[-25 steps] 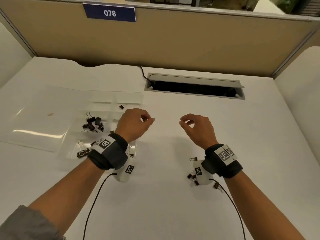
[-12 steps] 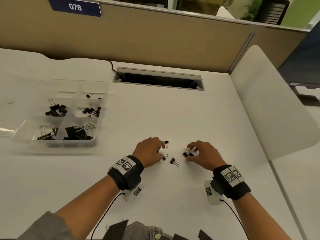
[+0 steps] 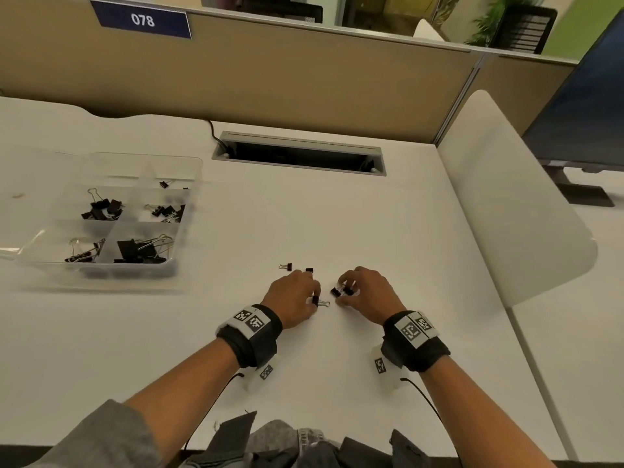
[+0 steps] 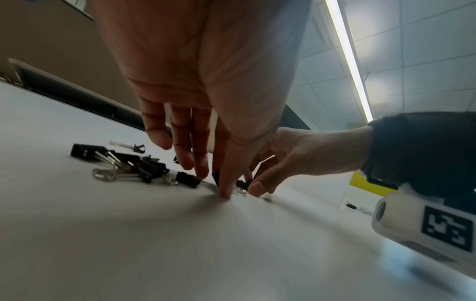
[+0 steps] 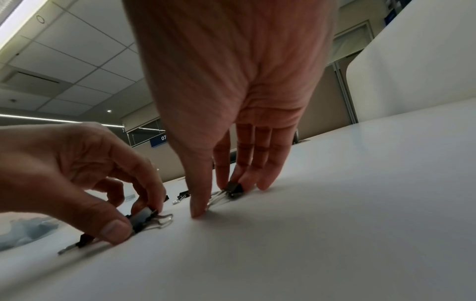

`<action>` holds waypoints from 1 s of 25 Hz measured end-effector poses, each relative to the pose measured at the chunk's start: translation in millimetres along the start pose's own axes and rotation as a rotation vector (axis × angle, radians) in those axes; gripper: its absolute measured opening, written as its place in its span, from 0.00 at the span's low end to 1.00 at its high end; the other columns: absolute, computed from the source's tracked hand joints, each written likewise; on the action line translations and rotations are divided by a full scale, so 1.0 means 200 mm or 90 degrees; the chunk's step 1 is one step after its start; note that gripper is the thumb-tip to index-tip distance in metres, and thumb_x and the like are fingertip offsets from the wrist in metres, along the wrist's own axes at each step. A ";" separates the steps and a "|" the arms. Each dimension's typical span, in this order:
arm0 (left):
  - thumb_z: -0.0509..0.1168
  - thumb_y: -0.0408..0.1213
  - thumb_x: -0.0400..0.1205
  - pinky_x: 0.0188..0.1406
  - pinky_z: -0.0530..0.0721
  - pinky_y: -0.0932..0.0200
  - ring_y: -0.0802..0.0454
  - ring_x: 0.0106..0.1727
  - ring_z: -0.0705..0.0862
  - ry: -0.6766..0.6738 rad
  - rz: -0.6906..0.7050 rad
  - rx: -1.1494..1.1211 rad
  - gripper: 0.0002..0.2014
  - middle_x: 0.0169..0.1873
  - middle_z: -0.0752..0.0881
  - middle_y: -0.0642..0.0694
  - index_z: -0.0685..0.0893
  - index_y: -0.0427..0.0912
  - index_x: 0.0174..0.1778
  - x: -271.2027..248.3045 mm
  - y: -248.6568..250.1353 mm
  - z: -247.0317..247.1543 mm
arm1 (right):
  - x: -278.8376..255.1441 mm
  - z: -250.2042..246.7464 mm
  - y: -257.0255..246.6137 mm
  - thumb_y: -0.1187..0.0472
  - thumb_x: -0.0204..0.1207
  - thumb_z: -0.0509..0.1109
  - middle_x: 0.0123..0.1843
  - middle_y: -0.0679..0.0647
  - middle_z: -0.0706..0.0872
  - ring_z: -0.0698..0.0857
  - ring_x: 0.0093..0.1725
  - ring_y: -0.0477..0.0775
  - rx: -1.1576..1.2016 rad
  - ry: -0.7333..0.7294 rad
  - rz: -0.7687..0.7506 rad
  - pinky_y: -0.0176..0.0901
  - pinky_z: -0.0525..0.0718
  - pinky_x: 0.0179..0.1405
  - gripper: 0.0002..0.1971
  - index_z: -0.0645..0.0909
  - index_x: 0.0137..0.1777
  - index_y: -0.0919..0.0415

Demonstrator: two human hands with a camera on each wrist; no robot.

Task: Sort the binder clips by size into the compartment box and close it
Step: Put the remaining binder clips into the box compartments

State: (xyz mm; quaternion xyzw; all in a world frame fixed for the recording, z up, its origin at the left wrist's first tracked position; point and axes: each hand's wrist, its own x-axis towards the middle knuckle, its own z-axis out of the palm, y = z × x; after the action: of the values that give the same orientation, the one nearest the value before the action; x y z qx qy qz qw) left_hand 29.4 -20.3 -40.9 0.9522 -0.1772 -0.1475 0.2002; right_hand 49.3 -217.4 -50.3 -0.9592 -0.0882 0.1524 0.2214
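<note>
Several small black binder clips lie loose on the white desk. My left hand (image 3: 315,300) pinches one small clip (image 3: 317,301) between thumb and forefinger; the right wrist view shows that clip (image 5: 144,218) low on the desk. My right hand (image 3: 344,295) is curled over two clips (image 3: 341,292), its fingers on a black clip (image 5: 234,188) and its thumb at the wire handles. Two more clips (image 3: 287,266) lie just beyond my left hand. The clear compartment box (image 3: 101,268) stands open at the left, with sorted clips in several compartments.
The box's clear lid (image 3: 20,244) lies flat to its left. A cable slot (image 3: 297,153) is cut into the desk at the back, below a tan partition. A white side panel (image 3: 506,197) bounds the desk on the right.
Both hands came from beside the box to the loose clips near the front edge. Since half a second ago they have closed their fingers on clips there.
</note>
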 end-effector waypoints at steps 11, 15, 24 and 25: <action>0.63 0.25 0.77 0.49 0.82 0.53 0.50 0.42 0.80 0.060 -0.047 -0.264 0.15 0.42 0.82 0.49 0.82 0.47 0.55 -0.02 -0.08 -0.03 | -0.03 -0.04 0.01 0.56 0.68 0.81 0.43 0.51 0.87 0.83 0.40 0.50 0.113 -0.048 0.031 0.36 0.79 0.37 0.07 0.86 0.41 0.56; 0.59 0.25 0.81 0.51 0.79 0.57 0.49 0.47 0.80 0.063 -0.026 -0.280 0.17 0.47 0.80 0.49 0.87 0.46 0.58 -0.02 -0.10 -0.10 | -0.01 -0.05 -0.03 0.63 0.70 0.79 0.47 0.51 0.89 0.86 0.44 0.48 0.022 -0.168 -0.002 0.36 0.83 0.45 0.09 0.87 0.50 0.57; 0.68 0.32 0.81 0.35 0.80 0.62 0.49 0.35 0.90 0.152 -0.115 -0.591 0.04 0.38 0.91 0.45 0.86 0.36 0.46 -0.07 -0.26 -0.27 | 0.09 -0.12 -0.27 0.67 0.81 0.67 0.45 0.51 0.85 0.88 0.47 0.51 0.404 0.003 -0.074 0.44 0.90 0.51 0.13 0.85 0.61 0.55; 0.69 0.32 0.81 0.37 0.80 0.61 0.48 0.37 0.91 0.158 -0.122 -0.619 0.04 0.38 0.91 0.44 0.86 0.35 0.47 -0.08 -0.29 -0.31 | 0.12 -0.13 -0.31 0.66 0.81 0.68 0.45 0.51 0.86 0.89 0.50 0.51 0.433 0.027 -0.072 0.45 0.90 0.52 0.10 0.87 0.58 0.58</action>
State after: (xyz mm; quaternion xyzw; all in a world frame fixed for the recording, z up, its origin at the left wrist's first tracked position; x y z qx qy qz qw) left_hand 52.7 55.8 -9.0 0.7711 0.0253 -0.1162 0.6255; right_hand 74.8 -167.7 -6.4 -0.8269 -0.0811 0.1406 0.5384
